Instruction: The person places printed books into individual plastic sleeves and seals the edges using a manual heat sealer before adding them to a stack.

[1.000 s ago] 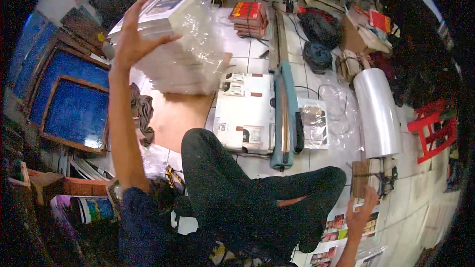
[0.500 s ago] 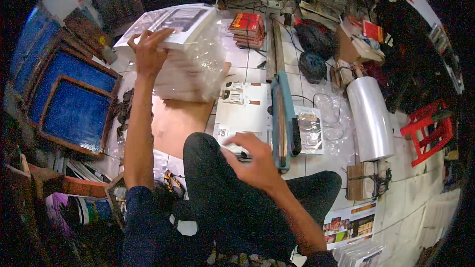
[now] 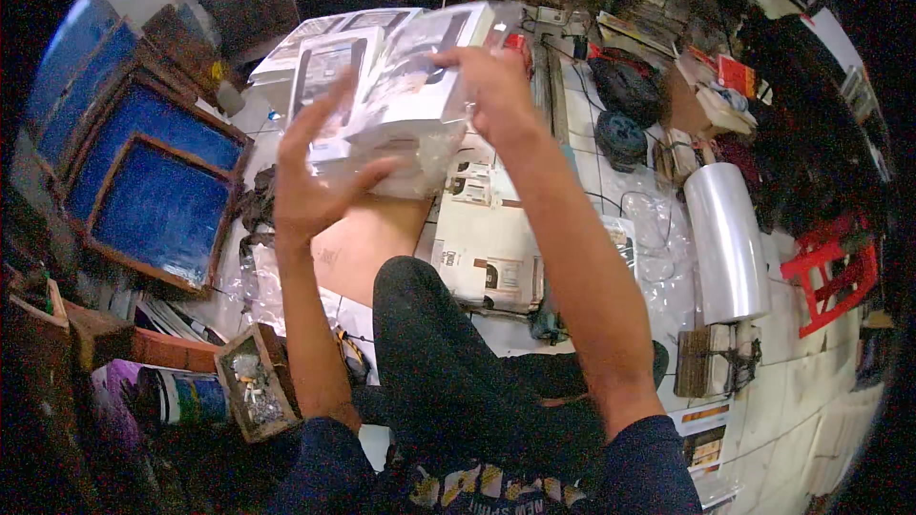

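A bulky stack of white printed books [image 3: 329, 76] stands in front of me, its lower part blurred. Over its right side tilts a white book pack in clear plastic [image 3: 425, 100]. My right hand [image 3: 501, 100] grips this pack by its right edge, thumb lying across the top face. At the near left corner of the stack is my left hand [image 3: 310, 176], its thumb and fingers spread wide and slightly smeared. Whether its fingertips press on the books I cannot tell. Beneath the stack lies a brown cardboard sheet [image 3: 367, 248].
Right of the cardboard lies a white printed pack [image 3: 487, 238]. My right forearm hides most of the long sealer beside it. Farther right are a roll of clear film [image 3: 727, 243] and a red stool [image 3: 832, 272]. Blue framed screens [image 3: 162, 200] lean at left, above a litter-filled wooden tray [image 3: 256, 381].
My right hand has risen from beside my knee to the stack and taken hold of the plastic-wrapped pack. My left hand has come off the stack's top, down to its near side.
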